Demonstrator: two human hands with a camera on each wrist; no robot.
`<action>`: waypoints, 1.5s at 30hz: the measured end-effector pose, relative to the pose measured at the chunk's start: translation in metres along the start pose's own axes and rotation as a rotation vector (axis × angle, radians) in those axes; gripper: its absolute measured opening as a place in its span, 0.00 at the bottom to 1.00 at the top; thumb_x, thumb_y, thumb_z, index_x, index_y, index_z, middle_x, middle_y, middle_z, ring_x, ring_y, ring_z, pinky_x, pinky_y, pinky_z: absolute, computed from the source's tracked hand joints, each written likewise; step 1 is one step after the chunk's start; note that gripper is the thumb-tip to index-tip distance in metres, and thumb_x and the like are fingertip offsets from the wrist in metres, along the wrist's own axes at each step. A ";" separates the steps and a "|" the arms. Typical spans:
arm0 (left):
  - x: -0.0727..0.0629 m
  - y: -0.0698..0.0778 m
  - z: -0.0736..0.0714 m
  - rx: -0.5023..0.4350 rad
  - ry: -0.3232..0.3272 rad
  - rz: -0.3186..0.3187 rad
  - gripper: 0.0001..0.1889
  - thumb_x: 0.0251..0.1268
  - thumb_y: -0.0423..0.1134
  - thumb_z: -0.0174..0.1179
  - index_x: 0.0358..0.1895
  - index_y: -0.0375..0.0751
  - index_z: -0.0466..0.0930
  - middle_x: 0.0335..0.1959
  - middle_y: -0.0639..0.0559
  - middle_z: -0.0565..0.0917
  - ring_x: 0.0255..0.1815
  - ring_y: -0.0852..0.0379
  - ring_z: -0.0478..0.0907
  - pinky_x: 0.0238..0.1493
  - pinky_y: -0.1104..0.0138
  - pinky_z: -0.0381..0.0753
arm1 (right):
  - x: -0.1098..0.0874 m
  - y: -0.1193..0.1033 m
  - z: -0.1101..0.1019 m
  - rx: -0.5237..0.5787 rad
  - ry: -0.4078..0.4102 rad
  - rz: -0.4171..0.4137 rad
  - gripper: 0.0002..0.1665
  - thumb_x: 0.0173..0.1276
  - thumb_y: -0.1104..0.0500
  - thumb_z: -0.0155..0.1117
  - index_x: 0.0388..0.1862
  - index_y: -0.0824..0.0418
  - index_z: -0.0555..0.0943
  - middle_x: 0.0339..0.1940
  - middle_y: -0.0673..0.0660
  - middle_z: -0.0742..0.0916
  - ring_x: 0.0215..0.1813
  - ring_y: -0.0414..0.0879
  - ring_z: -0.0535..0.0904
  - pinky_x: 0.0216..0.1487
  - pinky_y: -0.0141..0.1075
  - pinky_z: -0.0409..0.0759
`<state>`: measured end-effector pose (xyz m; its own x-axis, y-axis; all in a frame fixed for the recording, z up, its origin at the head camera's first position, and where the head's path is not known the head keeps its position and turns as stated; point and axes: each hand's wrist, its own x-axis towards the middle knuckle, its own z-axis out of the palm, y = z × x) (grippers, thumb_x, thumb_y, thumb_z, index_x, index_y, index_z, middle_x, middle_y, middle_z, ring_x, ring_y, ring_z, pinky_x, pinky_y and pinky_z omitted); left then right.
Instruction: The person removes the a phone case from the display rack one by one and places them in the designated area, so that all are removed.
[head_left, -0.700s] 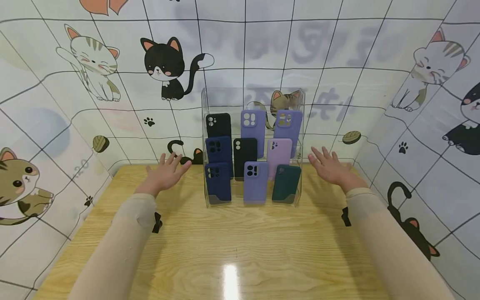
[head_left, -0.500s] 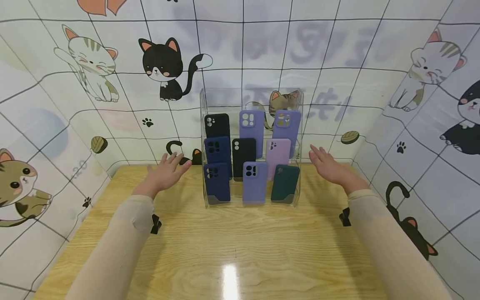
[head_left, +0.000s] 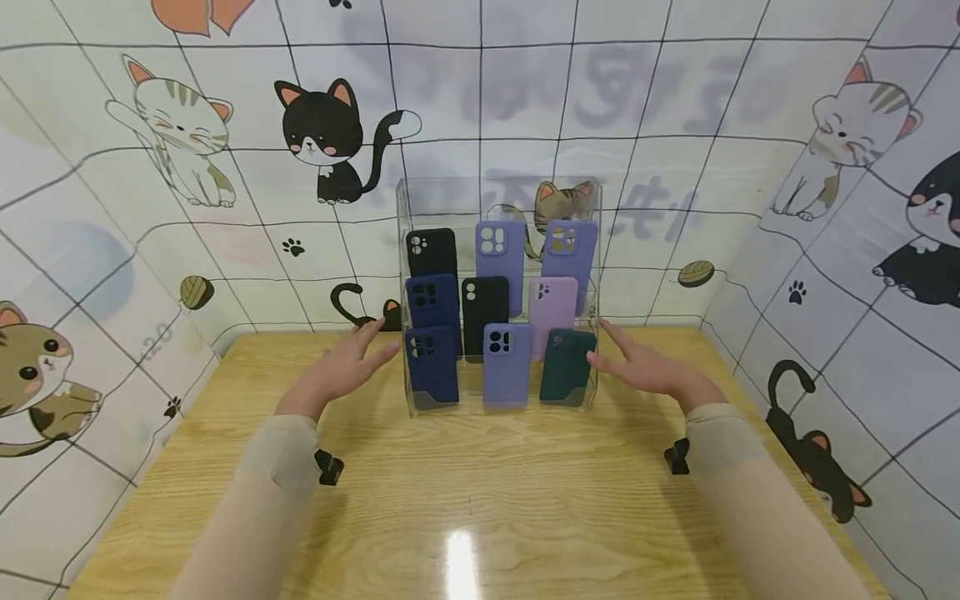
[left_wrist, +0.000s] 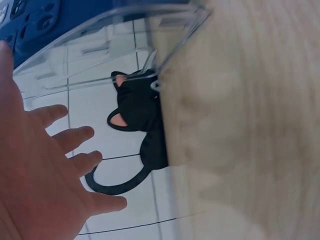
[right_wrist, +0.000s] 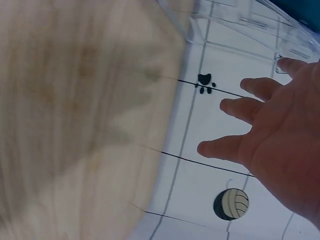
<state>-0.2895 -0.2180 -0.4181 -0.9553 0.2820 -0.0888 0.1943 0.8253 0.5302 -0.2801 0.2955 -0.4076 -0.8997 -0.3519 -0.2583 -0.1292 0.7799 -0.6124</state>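
A clear plastic tiered stand (head_left: 471, 392) stands at the back of the table, holding several phone cases in three rows. The front row has a navy phone case (head_left: 432, 367), a lavender phone case (head_left: 507, 367) and a dark green phone case (head_left: 564, 371). Behind them show a black phone case (head_left: 486, 317) and a pink-purple phone case (head_left: 553, 312), among others. My left hand (head_left: 341, 371) is at the stand's left side, fingers spread and holding nothing. On the other side, my right hand (head_left: 645, 367) has its thumb overlapping the green case's edge, fingers extended along the stand.
The wooden table (head_left: 465, 475) reaches back to a wall covering (head_left: 465, 92) printed with grid lines and cartoon cats. Similar covering encloses the left and right sides. Black straps (head_left: 328, 468) show at both wrists.
Both hands have moved inward to the stand's sides from farther out. The phone cases stay in place on the stand.
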 end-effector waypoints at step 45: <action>0.018 -0.014 0.055 -0.088 -0.242 -0.076 0.61 0.61 0.83 0.58 0.89 0.51 0.48 0.88 0.38 0.56 0.89 0.30 0.49 0.83 0.31 0.54 | 0.027 0.026 0.031 -0.061 -0.161 0.121 0.70 0.72 0.18 0.52 0.88 0.70 0.48 0.88 0.74 0.57 0.87 0.74 0.51 0.84 0.69 0.56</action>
<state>-0.2967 -0.1978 -0.4739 -0.8831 0.3386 -0.3249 0.0938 0.8058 0.5847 -0.2952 0.2906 -0.4535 -0.8325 -0.3284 -0.4461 -0.0540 0.8496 -0.5247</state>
